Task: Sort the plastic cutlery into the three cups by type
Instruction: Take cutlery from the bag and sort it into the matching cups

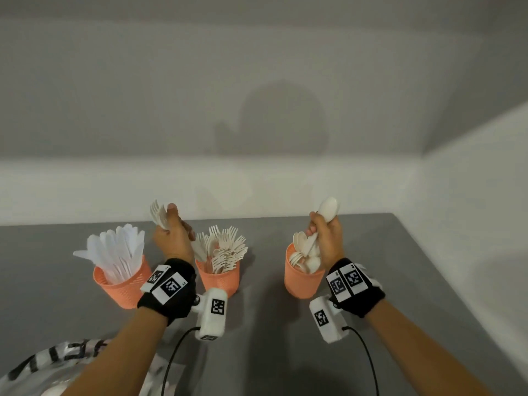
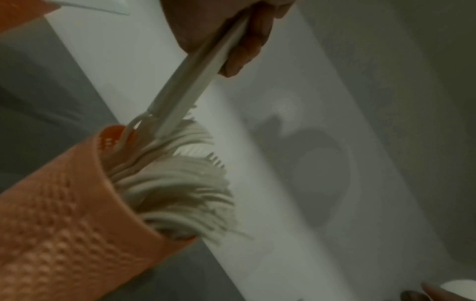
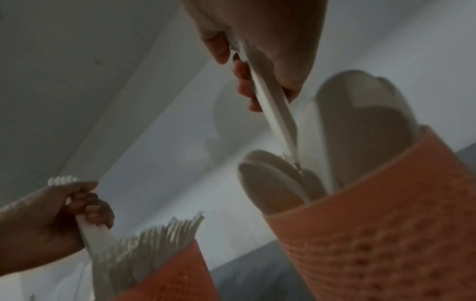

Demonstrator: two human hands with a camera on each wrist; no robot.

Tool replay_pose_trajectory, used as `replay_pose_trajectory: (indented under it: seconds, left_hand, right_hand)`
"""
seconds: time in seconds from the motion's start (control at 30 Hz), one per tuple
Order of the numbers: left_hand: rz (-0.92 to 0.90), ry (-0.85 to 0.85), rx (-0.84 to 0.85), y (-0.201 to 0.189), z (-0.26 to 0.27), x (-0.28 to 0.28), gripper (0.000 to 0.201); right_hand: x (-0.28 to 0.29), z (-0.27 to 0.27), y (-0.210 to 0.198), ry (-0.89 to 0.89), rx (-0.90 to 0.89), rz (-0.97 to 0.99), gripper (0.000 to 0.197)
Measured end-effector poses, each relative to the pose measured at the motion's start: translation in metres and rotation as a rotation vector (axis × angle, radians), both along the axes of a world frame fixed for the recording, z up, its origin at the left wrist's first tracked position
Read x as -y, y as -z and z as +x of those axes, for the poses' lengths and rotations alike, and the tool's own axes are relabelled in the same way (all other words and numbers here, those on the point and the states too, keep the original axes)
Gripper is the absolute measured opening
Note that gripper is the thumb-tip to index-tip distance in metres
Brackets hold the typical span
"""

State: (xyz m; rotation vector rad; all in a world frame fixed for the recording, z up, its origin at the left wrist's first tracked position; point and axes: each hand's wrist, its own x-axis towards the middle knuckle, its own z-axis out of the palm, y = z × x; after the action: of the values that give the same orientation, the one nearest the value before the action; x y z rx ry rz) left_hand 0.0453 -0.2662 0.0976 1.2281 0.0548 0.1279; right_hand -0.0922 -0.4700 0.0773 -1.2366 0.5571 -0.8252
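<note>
Three orange mesh cups stand in a row on the grey table. The left cup (image 1: 125,284) holds white knives, the middle cup (image 1: 221,277) forks, the right cup (image 1: 303,281) spoons. My left hand (image 1: 171,232) grips a few cream forks (image 1: 158,212), tines up, just left of the fork cup; their handles (image 2: 190,81) reach down to the cup's rim (image 2: 103,163). My right hand (image 1: 325,235) grips a white spoon (image 1: 328,208), bowl up, over the spoon cup; its handle (image 3: 278,114) points down among the spoons (image 3: 268,183) inside.
A white wall (image 1: 257,184) rises right behind the cups and another (image 1: 471,224) closes the table's right side. A plastic bag with black lettering (image 1: 57,367) lies at the near left. Cables trail from both wrist cameras over the near table.
</note>
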Motion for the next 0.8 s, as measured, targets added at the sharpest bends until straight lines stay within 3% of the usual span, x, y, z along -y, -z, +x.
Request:
replay_pose_trajectory:
  seconds: [0.17, 0.33, 0.57, 0.7, 0.8]
  left_hand:
    - [0.166, 0.028, 0.037, 0.024, -0.007, 0.01, 0.046]
    - [0.328, 0.039, 0.134, 0.041, -0.011, 0.012, 0.038]
    - [0.436, 0.091, 0.087, 0.054, -0.011, 0.008, 0.009]
    - [0.49, 0.088, 0.242, 0.052, -0.017, 0.006, 0.043]
    - [0.603, 0.101, 0.399, 0.047, -0.018, 0.009, 0.044]
  right_hand:
    - [0.001, -0.002, 0.013, -0.03, -0.16, -0.13, 0.023]
    - [0.0, -0.005, 0.008, -0.011, -0.2, -0.216, 0.012]
    - [0.0, -0.015, 0.001, 0.016, -0.323, -0.452, 0.041]
    - [0.0, -0.017, -0.005, -0.035, -0.386, -0.607, 0.035]
    - [-0.002, -0.015, -0.01, -0.101, -0.503, -0.779, 0.029]
